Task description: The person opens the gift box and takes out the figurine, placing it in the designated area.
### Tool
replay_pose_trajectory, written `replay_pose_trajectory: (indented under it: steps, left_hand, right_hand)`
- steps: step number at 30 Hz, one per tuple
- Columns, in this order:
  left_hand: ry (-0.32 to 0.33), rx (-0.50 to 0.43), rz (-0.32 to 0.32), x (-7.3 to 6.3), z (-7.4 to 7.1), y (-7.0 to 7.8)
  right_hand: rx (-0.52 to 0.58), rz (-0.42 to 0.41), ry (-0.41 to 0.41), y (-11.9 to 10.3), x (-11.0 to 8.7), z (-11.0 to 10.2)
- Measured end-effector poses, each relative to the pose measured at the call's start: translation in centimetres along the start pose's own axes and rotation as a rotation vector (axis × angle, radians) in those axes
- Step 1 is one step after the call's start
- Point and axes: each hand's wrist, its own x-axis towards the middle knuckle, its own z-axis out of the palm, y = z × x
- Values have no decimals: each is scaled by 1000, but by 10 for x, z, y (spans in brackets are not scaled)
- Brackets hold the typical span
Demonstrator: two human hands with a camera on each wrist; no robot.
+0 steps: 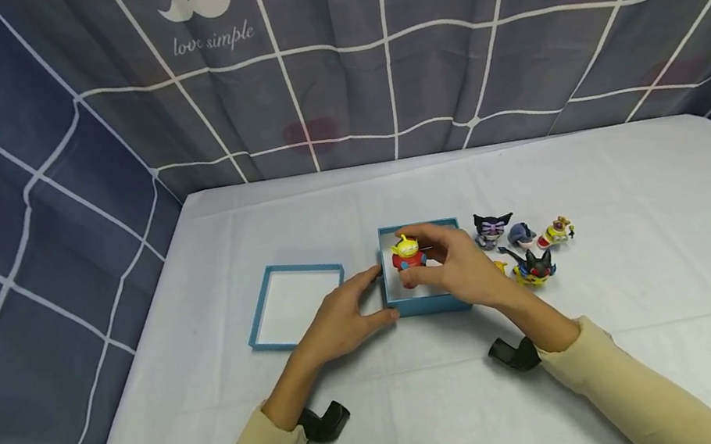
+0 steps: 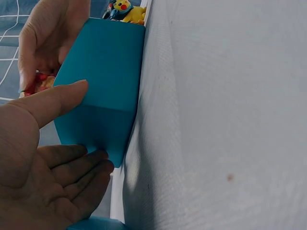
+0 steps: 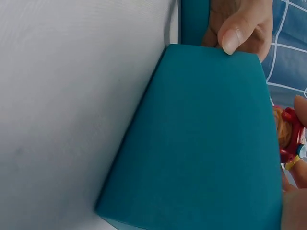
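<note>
A small toy figure [image 1: 407,251] with a yellow head and a red and blue body is pinched between the thumb and fingers of my right hand [image 1: 454,264]. It is over the open teal box [image 1: 430,305], which has a pale inside. In the right wrist view, the figure [image 3: 286,134] shows at the box's upper edge, partly hidden by fingers. My left hand [image 1: 342,319] is at the box's left side. In the left wrist view, its thumb lies against the front wall [image 2: 103,62] and its nearly straight fingers touch the neighbouring side.
Left of the box lies its shallow teal-edged lid [image 1: 304,265], white inside. Several toy figures stand to the right, including a black-and-purple one [image 1: 491,230], a grey-blue one [image 1: 520,234] and a black-and-yellow one [image 1: 535,269]. A white cloth [image 1: 432,415] covers the table; gridded curtains [image 1: 348,96] hang behind.
</note>
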Motion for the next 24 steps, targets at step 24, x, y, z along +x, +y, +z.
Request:
replay_pose_trajectory:
  steps: [24]
  left_hand:
    - [5,-10,-2,1,1,1]
  right_hand:
    - [-97,2,89,-22,-32,-26]
